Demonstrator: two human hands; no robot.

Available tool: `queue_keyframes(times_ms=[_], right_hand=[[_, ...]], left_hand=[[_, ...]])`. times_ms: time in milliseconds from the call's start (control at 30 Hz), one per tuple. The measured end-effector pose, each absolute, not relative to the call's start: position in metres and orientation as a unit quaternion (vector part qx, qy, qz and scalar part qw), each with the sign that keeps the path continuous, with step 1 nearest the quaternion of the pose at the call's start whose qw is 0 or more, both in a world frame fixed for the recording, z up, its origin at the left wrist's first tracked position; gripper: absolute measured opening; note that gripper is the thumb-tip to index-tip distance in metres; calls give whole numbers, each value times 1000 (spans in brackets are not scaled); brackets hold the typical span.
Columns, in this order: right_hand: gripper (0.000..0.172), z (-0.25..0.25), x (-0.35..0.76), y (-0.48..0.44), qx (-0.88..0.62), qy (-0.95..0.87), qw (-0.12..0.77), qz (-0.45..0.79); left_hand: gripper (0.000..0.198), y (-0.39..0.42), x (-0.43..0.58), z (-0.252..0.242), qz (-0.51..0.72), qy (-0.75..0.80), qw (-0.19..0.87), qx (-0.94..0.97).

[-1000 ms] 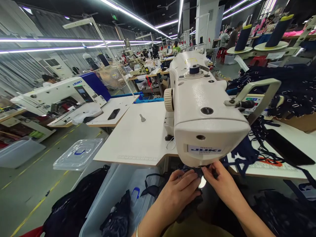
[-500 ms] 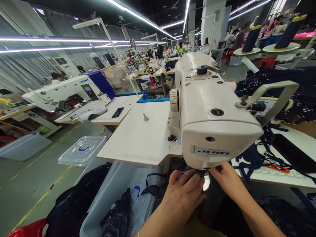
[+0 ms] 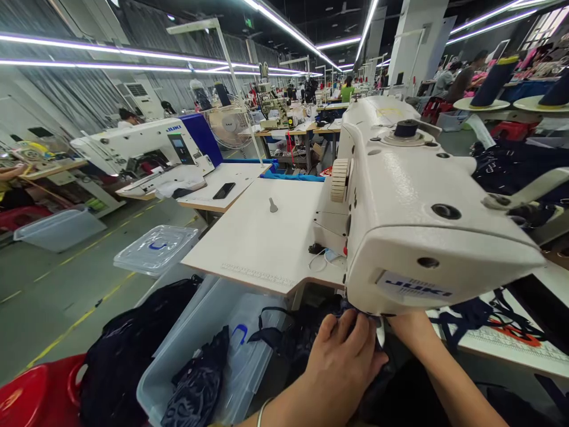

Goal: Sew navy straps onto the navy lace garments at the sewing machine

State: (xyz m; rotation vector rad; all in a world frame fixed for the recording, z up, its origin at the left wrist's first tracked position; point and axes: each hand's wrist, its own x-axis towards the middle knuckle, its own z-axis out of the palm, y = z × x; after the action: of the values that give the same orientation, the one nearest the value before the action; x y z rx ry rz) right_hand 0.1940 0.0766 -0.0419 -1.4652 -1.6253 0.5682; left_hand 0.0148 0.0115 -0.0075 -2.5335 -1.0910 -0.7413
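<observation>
A white JUKI sewing machine (image 3: 409, 207) fills the right of the view, its head end toward me. Under that end my left hand (image 3: 344, 362) lies with fingers pressed down on dark navy fabric (image 3: 306, 338). My right hand (image 3: 411, 332) reaches in from the right beneath the machine head; its fingers are hidden by the machine. A small shiny metal part (image 3: 380, 333) shows between the two hands.
A white table (image 3: 271, 237) extends left of the machine, with a small metal piece (image 3: 272, 206). Below stand a clear bin (image 3: 208, 350) holding dark fabric, a black bag (image 3: 128, 350) and a red stool (image 3: 31, 394). Navy straps (image 3: 475, 311) lie right. Other machines and workers fill the hall.
My view has swung right and moved closer to the machine. Both hands have slid further under the machine head, and the right hand's fingers are now hidden.
</observation>
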Motion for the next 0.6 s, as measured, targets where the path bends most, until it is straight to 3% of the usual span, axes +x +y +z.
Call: queue_keyframes(times_ms=[600], right_hand=[[18,-51,198,76,-599,-695,393,65]], left_hand=[[38,13,17,-15,-265,-383,143,-874]])
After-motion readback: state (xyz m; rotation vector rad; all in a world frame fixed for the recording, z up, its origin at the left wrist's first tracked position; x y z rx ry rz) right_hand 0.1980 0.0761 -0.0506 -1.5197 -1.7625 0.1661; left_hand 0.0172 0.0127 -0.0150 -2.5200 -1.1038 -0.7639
